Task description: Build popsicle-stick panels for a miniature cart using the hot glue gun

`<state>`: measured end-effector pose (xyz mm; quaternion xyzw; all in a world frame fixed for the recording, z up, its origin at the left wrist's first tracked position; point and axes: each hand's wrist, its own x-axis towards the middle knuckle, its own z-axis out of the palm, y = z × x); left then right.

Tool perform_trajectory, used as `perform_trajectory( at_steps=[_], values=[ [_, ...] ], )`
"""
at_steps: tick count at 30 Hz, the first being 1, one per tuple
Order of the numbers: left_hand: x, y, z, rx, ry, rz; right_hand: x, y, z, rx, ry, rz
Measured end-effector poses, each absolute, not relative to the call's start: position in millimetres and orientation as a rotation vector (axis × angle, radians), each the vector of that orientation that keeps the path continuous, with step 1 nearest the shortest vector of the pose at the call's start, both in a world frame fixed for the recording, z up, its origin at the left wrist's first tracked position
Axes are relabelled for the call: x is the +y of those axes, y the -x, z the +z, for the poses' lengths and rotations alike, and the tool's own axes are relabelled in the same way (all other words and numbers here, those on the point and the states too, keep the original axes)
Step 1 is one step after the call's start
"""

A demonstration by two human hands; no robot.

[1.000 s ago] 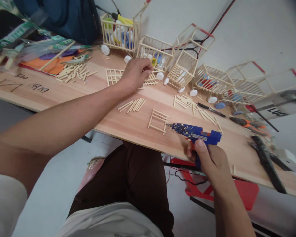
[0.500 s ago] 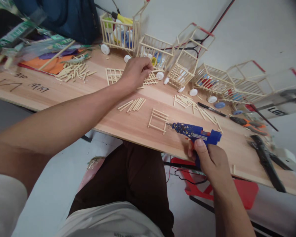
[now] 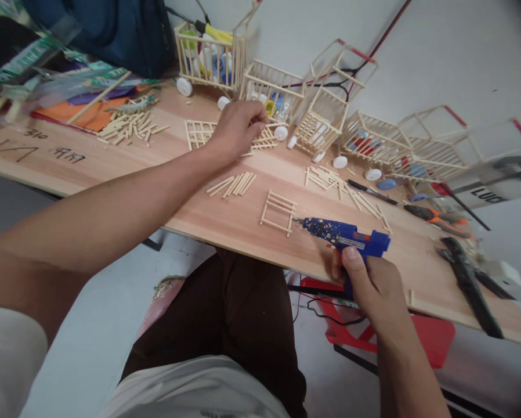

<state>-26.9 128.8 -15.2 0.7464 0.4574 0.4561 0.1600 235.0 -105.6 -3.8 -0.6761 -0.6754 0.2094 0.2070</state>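
My right hand point(image 3: 371, 278) is closed around the handle of a blue hot glue gun point(image 3: 330, 229), whose body is speckled with residue. The gun's nozzle points left, right at the edge of a small frame of wooden sticks point(image 3: 278, 213) lying flat on the table. Farther back, my left hand point(image 3: 238, 129) is over flat stick grids point(image 3: 197, 133), fingers curled with the tips together; what they pinch, if anything, cannot be made out. Between the hands lies a loose row of short sticks point(image 3: 238, 184).
Small stick carts point(image 3: 273, 78) with white wheels line the wall. Cut sticks point(image 3: 132, 125) are heaped at the left by orange paper point(image 3: 90, 116). More sticks point(image 3: 330, 177), pliers point(image 3: 438, 220) and a black tool point(image 3: 469, 287) lie on the wooden table point(image 3: 156, 186) toward the right.
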Motion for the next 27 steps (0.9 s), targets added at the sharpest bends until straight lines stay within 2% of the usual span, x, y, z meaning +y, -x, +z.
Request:
perform_trajectory(
  at_steps=[27],
  values=[
    [126.8, 25.2, -9.0, 1.354, -2.143, 1.237, -104.2, -236.0, -3.8, -1.847, 1.851, 0.607]
  ],
)
